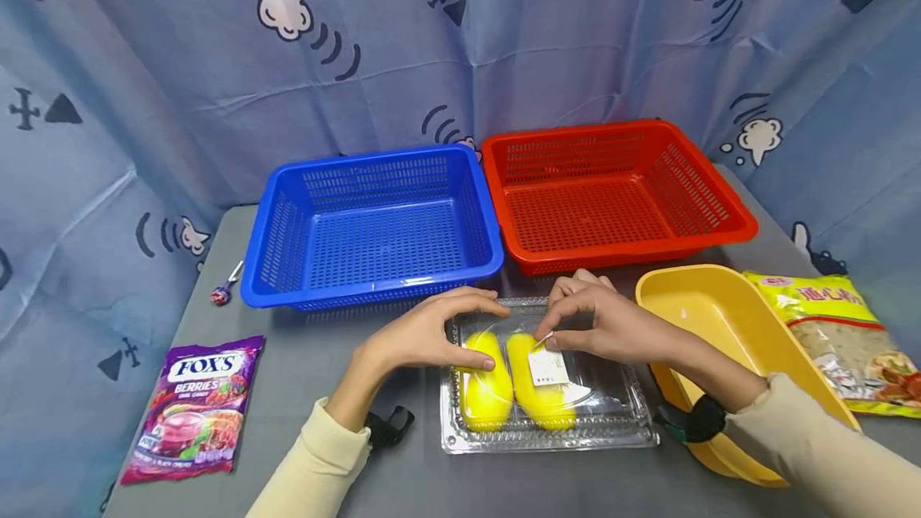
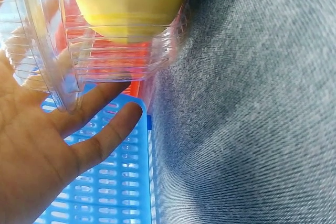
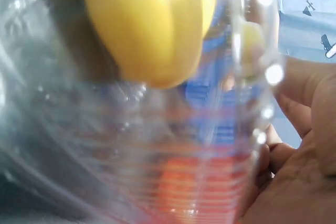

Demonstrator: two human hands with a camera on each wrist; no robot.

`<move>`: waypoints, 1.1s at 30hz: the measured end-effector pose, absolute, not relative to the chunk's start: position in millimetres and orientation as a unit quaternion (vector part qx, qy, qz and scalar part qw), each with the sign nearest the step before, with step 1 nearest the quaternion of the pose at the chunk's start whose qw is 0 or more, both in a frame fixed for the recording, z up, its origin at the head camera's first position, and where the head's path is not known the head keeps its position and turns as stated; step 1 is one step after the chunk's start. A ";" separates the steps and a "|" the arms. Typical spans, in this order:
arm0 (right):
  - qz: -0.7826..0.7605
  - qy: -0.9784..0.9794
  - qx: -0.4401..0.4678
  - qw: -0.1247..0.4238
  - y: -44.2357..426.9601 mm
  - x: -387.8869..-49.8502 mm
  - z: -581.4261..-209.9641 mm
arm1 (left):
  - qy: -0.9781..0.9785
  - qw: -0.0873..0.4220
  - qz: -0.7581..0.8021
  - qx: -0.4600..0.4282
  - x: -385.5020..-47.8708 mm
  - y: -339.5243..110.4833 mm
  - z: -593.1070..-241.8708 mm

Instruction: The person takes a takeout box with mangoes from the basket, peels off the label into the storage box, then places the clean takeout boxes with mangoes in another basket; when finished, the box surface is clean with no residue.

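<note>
A clear plastic clamshell box (image 1: 612,398) lies closed on the table, with two long yellow fruit-like items (image 1: 488,394) inside, their exact kind unclear. On its lid is a white printed label (image 1: 548,368). My right hand (image 1: 600,318) pinches the label's raised upper corner between thumb and index finger. My left hand (image 1: 424,332) rests at the box's left side, thumb over the lid and fingers extended along the far edge. In the left wrist view, ridged clear plastic and a yellow item (image 2: 131,3) show beside that hand. The right wrist view is blurred by the plastic.
Behind the box stand a blue basket (image 1: 381,288) and a red basket (image 1: 633,250). A yellow bin (image 1: 727,326) sits at right, beside a pasta-like food bag (image 1: 842,334). At left lie a purple candy bag (image 1: 197,410) and a wrapped lollipop (image 1: 221,294).
</note>
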State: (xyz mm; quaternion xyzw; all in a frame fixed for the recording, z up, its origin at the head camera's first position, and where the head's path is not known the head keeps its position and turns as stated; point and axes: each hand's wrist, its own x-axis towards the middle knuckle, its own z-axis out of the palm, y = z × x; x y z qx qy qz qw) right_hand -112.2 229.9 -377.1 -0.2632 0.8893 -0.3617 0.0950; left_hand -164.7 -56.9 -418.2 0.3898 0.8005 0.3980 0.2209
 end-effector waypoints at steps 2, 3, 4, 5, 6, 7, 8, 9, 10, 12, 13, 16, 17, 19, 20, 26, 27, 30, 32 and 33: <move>-0.371 0.885 -0.264 0.097 231.0 -113.0 -377.2 | 0.800 0.219 0.400 0.390 -164.7 -57.1 -418.3; -0.377 0.882 -0.264 0.099 231.7 -113.3 -377.2 | 0.800 0.218 0.401 0.390 -164.8 -57.2 -418.4; -0.382 0.880 -0.265 0.102 232.6 -113.6 -377.1 | 0.799 0.217 0.402 0.390 -164.9 -57.1 -418.5; -0.385 0.878 -0.265 0.104 233.4 -113.8 -377.0 | 0.799 0.217 0.403 0.390 -164.9 -57.1 -418.5; -0.386 0.877 -0.266 0.107 234.1 -114.0 -377.1 | 0.799 0.217 0.403 0.390 -164.9 -57.0 -418.6; -0.387 0.876 -0.267 0.109 234.7 -114.1 -377.1 | 0.798 0.217 0.404 0.391 -165.0 -57.0 -418.7; -0.387 0.875 -0.269 0.111 235.4 -114.1 -377.0 | 0.798 0.217 0.405 0.390 -165.0 -57.0 -418.7; -0.388 0.873 -0.274 0.112 236.0 -114.1 -377.0 | 0.798 0.217 0.405 0.390 -165.0 -57.0 -418.4; -0.389 0.871 -0.278 0.113 236.7 -113.9 -376.7 | 0.798 0.217 0.405 0.390 -164.9 -57.0 -418.3; -0.392 0.867 -0.285 0.116 237.9 -113.6 -376.1 | 0.799 0.218 0.405 0.388 -164.8 -56.9 -417.7; -0.395 0.864 -0.288 0.119 238.5 -113.5 -375.7 | 0.799 0.218 0.405 0.387 -164.7 -56.9 -417.4; -0.398 0.861 -0.290 0.131 239.8 -113.6 -375.2 | 0.801 0.218 0.404 0.385 -164.3 -56.6 -417.0; -0.398 0.860 -0.290 0.136 240.1 -113.8 -375.3 | 0.801 0.218 0.404 0.384 -164.3 -56.6 -417.1; -0.400 0.856 -0.293 0.145 241.6 -114.4 -375.7 | 0.801 0.220 0.404 0.383 -164.1 -56.2 -417.4; -0.404 0.853 -0.293 0.151 243.0 -114.7 -375.8 | 0.801 0.222 0.404 0.383 -164.2 -56.1 -417.6; -0.434 0.830 -0.301 0.178 252.7 -111.7 -376.9 | 0.799 0.232 0.402 0.382 -165.6 -58.0 -418.5; -0.435 0.829 -0.304 0.177 253.2 -110.7 -377.3 | 0.799 0.231 0.402 0.384 -165.8 -58.4 -418.6; -0.440 0.825 -0.310 0.171 253.8 -109.0 -378.7 | 0.797 0.227 0.403 0.388 -166.1 -58.6 -418.6; -0.445 0.821 -0.311 0.175 255.1 -109.4 -379.1 | 0.797 0.227 0.404 0.387 -166.0 -58.7 -418.8; -0.447 0.819 -0.313 0.178 255.6 -109.8 -379.5 | 0.797 0.227 0.404 0.387 -165.9 -58.6 -418.8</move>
